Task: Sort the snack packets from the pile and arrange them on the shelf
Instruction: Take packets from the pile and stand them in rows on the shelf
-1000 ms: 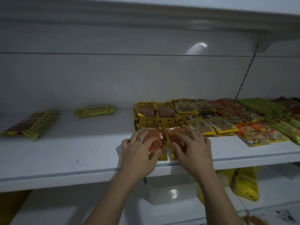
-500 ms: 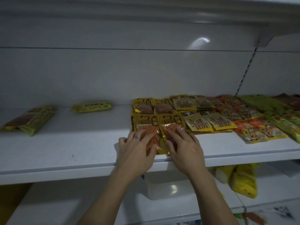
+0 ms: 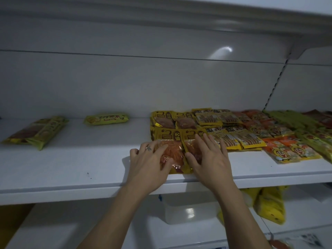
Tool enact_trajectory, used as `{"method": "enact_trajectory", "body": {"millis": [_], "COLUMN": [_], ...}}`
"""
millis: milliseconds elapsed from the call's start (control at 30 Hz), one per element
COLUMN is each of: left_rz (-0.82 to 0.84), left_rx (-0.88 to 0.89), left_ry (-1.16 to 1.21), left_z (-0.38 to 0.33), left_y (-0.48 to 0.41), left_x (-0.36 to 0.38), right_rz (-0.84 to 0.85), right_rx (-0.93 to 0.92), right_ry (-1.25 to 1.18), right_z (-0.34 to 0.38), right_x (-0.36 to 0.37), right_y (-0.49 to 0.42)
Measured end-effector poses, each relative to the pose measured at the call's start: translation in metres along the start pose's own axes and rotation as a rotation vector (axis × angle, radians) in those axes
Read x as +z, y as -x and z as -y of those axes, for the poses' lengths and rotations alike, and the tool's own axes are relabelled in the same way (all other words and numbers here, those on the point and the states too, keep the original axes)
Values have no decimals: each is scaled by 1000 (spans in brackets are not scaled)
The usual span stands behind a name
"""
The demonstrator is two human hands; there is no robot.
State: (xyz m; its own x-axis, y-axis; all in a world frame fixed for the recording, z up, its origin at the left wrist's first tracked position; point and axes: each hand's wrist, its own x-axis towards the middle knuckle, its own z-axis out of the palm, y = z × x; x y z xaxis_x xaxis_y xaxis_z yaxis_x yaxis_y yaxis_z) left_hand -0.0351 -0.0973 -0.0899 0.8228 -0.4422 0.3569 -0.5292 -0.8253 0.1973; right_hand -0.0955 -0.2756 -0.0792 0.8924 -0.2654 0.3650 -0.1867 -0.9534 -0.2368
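Fingers [image 3: 159, 150] of the left hand [image 3: 149, 168] lie spread and nearly straight across an orange packet [image 3: 175, 157] at the front edge of the shelf [image 3: 71, 168]. The right hand [image 3: 210, 162] rests flat the same way on the twin packet [image 3: 192, 150], which touches the first. Neither hand grips anything. Behind them, matching back packets [image 3: 172, 121] reach the back edge, and sorted rows [image 3: 239, 139] run toward the right end. A yellow packet [image 3: 106, 119] lies by the back edge, and a green pack [image 3: 37, 132] lies near the left end.
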Motion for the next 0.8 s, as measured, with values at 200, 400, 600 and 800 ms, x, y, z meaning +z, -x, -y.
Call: {"method": "enact_trajectory", "body": {"millis": [200,400,600,800], "left_rz": [-14,-90,-183,-217], "left_rx": [-66,-160,-282,-390], "left_ry": [-8,-53,-104,-169], "left_z": [48,120,204,289], "left_y": [1,10,23,41], "left_x": [-21,-50,-78,-96], "right_rz": [8,104,161,222], "right_rx": [-127,-306,-478,-566], "right_ry": [-17,-73,-139,-134], "right_z": [57,147,249,332], "right_x": [2,17,45,76], "right_y": [-28,-52,-75,-87]}}
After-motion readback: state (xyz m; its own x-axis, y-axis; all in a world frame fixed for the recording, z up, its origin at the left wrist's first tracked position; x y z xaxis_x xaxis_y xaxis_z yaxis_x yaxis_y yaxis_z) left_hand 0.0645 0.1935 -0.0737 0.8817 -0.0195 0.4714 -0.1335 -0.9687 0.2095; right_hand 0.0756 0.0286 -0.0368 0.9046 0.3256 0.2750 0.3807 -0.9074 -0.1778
